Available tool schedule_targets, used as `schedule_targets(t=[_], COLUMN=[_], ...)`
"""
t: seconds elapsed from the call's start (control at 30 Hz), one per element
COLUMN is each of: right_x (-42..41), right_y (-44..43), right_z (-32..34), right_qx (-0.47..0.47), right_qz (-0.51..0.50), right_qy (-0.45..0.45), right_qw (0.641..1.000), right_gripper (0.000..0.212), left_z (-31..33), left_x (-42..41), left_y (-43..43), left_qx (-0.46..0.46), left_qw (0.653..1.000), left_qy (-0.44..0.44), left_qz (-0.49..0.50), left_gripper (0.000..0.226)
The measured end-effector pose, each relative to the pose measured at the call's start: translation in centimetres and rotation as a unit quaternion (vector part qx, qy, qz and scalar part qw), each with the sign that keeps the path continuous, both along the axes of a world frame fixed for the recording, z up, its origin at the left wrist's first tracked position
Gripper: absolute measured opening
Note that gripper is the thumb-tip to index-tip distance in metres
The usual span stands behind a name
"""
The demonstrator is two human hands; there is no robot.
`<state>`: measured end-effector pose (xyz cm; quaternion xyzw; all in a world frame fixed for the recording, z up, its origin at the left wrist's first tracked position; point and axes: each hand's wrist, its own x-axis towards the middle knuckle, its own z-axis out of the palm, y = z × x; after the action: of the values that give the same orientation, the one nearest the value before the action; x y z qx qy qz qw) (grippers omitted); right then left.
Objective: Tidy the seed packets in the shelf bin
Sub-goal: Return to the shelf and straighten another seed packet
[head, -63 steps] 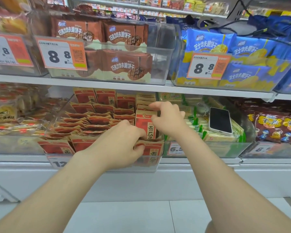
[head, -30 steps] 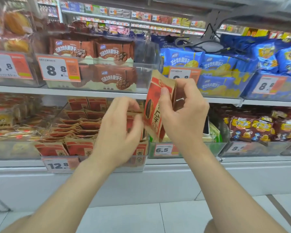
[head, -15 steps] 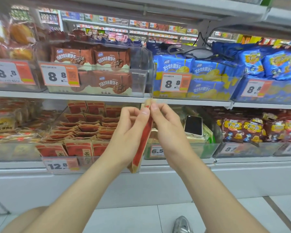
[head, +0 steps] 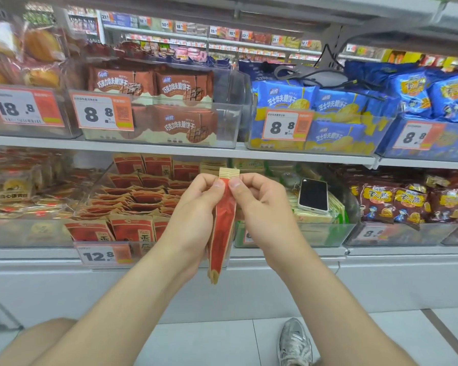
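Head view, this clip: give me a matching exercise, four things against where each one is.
Things:
1. seed packet
2. phone
3. 12.8 price tag
4. chocolate biscuit packs

Places:
A. upper shelf bin
B. pinched at its top by both hands
C. lying on green packs
D. front of the seed packet bin

Pairs: 1-B, 2-C, 3-D, 4-A

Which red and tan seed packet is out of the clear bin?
The red and tan paper seed packet pinched at its top by the left hand and right hand, hanging edge-on in front of the shelf. The other packets lie in the clear plastic bin.
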<state>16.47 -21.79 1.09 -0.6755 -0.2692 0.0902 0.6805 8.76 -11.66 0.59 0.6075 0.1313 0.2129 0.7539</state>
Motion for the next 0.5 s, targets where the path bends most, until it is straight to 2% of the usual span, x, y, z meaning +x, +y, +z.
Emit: schedule_targets(t=[0.13,0.23,0.37,0.5], right_x=[0.1,-0.2,-0.7,-1.1], right_y=[-0.3,-0.6,-0.7,-0.9], right_z=[-0.1,0.0,-0.2,-0.5], right_qx=[0.011,-0.013,-0.087,-0.17], right_qz=[-0.01,0.002,0.05,0.159], right_qy=[-0.012,-0.06,-0.09,-0.04], right_qw=[1.0,0.998,0.991,0.972], right_gripper=[0.012,0.0,0.016,0.036], left_z=[-0.1,0.0,0.4,0.9], left_x=[0.1,0.1,0.3,0.2], left_y=[0.1,0.5,1.4,2.9], left_qx=[-0.012,-0.038,-0.073,-0.144], left_qw=[1.0,0.999,0.993,0.982], left_qy=[-0.011,-0.025,-0.039,-0.048], left_qz=[0.008,0.016,0.082,0.111], left_gripper=[0.022,0.02,0.021,0.028])
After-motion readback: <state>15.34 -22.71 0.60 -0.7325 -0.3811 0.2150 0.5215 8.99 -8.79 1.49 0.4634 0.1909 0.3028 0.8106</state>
